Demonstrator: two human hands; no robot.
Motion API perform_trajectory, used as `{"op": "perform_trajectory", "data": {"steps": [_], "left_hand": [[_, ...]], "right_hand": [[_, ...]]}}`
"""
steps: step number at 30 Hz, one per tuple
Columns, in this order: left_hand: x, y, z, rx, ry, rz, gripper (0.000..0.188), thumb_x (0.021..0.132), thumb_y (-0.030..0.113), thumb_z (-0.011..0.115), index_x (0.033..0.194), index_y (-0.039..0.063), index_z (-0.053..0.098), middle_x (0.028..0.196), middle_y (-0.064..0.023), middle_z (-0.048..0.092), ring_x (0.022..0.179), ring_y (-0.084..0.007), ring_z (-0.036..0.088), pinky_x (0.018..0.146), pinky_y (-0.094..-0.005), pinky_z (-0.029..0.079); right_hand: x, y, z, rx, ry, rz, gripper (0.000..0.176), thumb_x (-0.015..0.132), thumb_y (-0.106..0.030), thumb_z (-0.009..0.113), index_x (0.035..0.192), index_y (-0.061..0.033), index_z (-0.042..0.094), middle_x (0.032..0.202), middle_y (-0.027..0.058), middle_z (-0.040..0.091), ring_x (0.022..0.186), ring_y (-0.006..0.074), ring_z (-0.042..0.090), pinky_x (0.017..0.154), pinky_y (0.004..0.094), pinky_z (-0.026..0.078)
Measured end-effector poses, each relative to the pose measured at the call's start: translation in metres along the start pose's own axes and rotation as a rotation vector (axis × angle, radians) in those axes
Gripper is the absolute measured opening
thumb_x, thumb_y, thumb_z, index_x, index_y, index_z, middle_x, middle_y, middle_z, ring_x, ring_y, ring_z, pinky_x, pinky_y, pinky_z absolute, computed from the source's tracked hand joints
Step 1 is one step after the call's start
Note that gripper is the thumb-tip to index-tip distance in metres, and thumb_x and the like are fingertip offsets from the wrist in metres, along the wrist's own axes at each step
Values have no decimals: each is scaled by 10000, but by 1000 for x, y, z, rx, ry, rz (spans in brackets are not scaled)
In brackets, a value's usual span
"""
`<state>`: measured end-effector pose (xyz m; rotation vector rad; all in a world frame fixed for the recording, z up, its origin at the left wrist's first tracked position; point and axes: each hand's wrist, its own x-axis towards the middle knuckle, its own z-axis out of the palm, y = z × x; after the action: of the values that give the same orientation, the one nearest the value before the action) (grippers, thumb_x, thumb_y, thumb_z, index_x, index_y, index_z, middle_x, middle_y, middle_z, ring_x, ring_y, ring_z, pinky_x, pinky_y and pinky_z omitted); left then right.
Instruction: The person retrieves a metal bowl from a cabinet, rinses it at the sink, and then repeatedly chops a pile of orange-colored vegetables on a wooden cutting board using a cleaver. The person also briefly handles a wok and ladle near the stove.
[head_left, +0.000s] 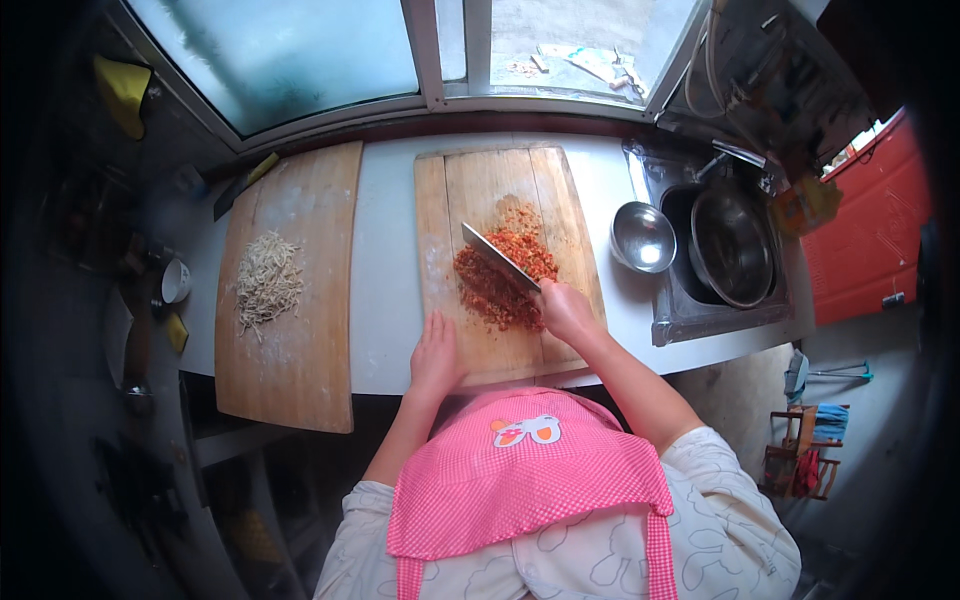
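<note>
My right hand (564, 309) is closed on the handle of a cleaver (499, 256), whose blade lies across a heap of finely chopped red food (487, 289). The heap spreads over the middle of a wooden cutting board (495, 176). My left hand (435, 351) rests at the board's lower left edge, fingers extended and close together, holding nothing. To the left, a pile of floured noodles (268, 279) lies on a second wooden board (304, 360) dusted with flour.
Right of the cutting board stands a metal bowl (643, 237), beside a sink (664, 319) with a large metal basin (731, 247). A knife (231, 196) lies at the left board's upper edge. A small white bowl (176, 281) stands further left, below the windows (277, 60).
</note>
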<state>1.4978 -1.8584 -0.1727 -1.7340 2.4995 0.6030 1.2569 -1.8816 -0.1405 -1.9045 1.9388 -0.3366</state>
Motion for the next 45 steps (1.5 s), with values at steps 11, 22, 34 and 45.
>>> {"op": "perform_trajectory", "data": {"steps": [11, 22, 34, 45], "left_hand": [[1, -2, 0, -20, 10, 11, 873, 611, 194, 781, 1324, -23, 325, 1422, -241, 270, 1341, -338, 256, 1070, -363, 300], [0, -4, 4, -48, 43, 12, 887, 569, 140, 779, 1315, -33, 331, 1412, -246, 287, 1340, -331, 260, 1073, -345, 297], [-8, 2, -4, -17, 86, 18, 866, 607, 204, 798, 1316, -5, 347, 1399, -211, 317, 1305, -320, 302, 1034, -358, 335], [-58, 51, 72, -1419, -76, -542, 370, 882, 354, 576, 745, 14, 632, 697, -64, 627, 603, -140, 588, 561, -264, 478]], "right_hand": [[14, 5, -12, 57, 71, 99, 257, 892, -223, 497, 845, 22, 556, 777, 280, 593, 760, 444, 577, 673, 515, 437], [29, 35, 0, 31, 56, 172, 293, 883, -260, 528, 835, 26, 571, 774, 288, 587, 773, 455, 569, 668, 496, 440], [24, 30, -11, 70, 51, 140, 309, 879, -266, 533, 841, 38, 572, 774, 287, 589, 776, 451, 577, 674, 494, 448], [32, 51, -9, 358, -100, 136, 286, 886, -241, 520, 895, 36, 590, 723, 260, 595, 692, 408, 592, 628, 466, 451]]}}
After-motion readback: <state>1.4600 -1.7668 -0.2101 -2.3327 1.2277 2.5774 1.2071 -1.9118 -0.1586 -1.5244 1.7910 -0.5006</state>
